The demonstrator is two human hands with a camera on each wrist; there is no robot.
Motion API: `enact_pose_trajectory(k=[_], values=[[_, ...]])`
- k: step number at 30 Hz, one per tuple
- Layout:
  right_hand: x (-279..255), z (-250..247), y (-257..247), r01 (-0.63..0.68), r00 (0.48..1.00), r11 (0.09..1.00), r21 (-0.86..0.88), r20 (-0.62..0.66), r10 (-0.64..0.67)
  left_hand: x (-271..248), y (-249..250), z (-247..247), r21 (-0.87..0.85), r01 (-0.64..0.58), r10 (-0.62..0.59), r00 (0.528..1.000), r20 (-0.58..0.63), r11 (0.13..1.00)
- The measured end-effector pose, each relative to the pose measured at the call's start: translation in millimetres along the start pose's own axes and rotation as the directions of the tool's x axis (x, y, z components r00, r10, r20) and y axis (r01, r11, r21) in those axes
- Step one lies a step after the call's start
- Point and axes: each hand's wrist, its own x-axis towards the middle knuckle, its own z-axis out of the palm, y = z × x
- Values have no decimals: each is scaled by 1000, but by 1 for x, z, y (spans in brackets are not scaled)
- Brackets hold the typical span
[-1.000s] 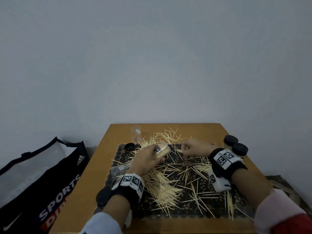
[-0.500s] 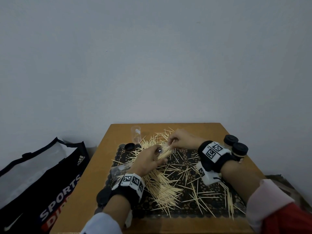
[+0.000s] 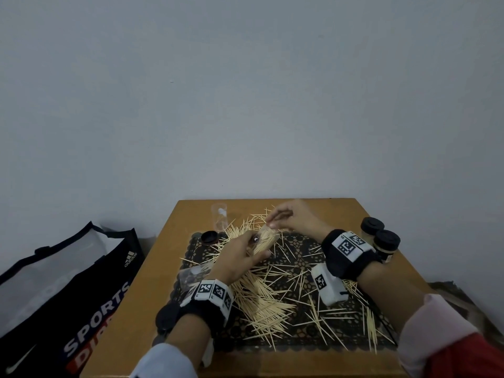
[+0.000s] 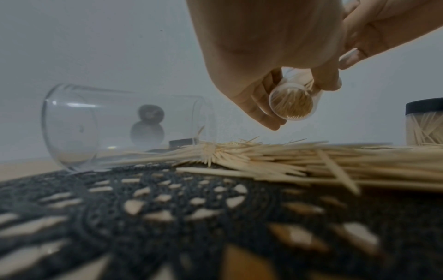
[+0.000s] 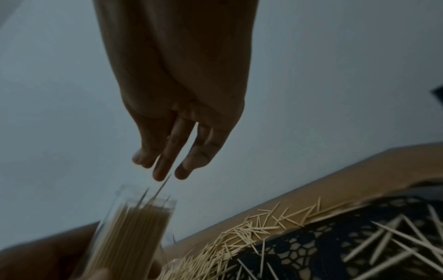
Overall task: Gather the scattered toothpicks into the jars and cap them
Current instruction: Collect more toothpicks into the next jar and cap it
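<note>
My left hand (image 3: 240,257) grips a clear jar (image 3: 266,238) packed with toothpicks, tilted with its mouth pointing away, above the dark lace mat (image 3: 297,241). From below, the jar's round bottom (image 4: 291,102) shows between the fingers of my left hand (image 4: 263,56). My right hand (image 3: 289,219) hovers at the jar's mouth. Its fingertips (image 5: 158,174) pinch a single toothpick (image 5: 164,185) that points into the jar (image 5: 134,227). Many loose toothpicks (image 3: 261,304) lie scattered over the mat.
An empty jar (image 3: 193,274) lies on its side at the mat's left edge. Another empty jar (image 3: 219,216) stands at the back, a black lid (image 3: 209,237) beside it. Two capped jars (image 3: 379,236) stand right. A sports bag (image 3: 68,282) sits left of the table (image 3: 152,282).
My right hand has travelled left and away from me, from beside the jar to just over its mouth. My left hand has kept the jar in nearly the same place.
</note>
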Motion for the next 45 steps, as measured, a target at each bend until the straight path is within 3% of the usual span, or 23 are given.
enact_pose_trajectory(k=[3, 6, 8, 10, 12, 15, 23, 29, 36, 41, 45], values=[[-5, -12, 10, 2, 998, 1000, 18, -67, -1, -1, 0, -1, 10, 5, -5, 1000, -1, 1000], [-16, -27, 29, -133, 983, 981, -142, 107, 148, -1, -1, -2, 46, 11, -11, 1000, 20, 999], [-25, -35, 44, -188, 904, 882, -431, 276, 328, 0, -1, -2, 68, 4, -6, 999, 31, 998], [-34, -39, 58, -174, 835, 723, -668, 289, 468, 0, -2, -2, 83, -1, -2, 999, 36, 997], [-41, -42, 70, -225, 790, 649, -727, 253, 558, 0, -4, -1, 94, 4, -7, 999, 38, 996], [-49, -42, 79, -290, 745, 625, -725, 239, 623, 0, -6, -1, 108, 9, -14, 999, 45, 994], [-54, -42, 76, -219, 879, 641, -736, 135, 456, -1, -2, -2, 101, 12, -18, 998, 56, 995], [-57, -46, 82, -205, 871, 606, -769, 138, 471, -1, -2, -2, 105, 22, -28, 998, 55, 994], [-54, -47, 79, -122, 915, 618, -777, 154, 374, -1, -2, -2, 110, 27, -33, 998, 59, 994], [-56, -46, 72, -35, 947, 508, -861, 135, 293, 0, -3, -2, 112, 30, -37, 997, 62, 993], [-55, -46, 69, 14, 952, 473, -881, 156, 263, 0, -3, -2, 117, 27, -34, 997, 63, 993]])
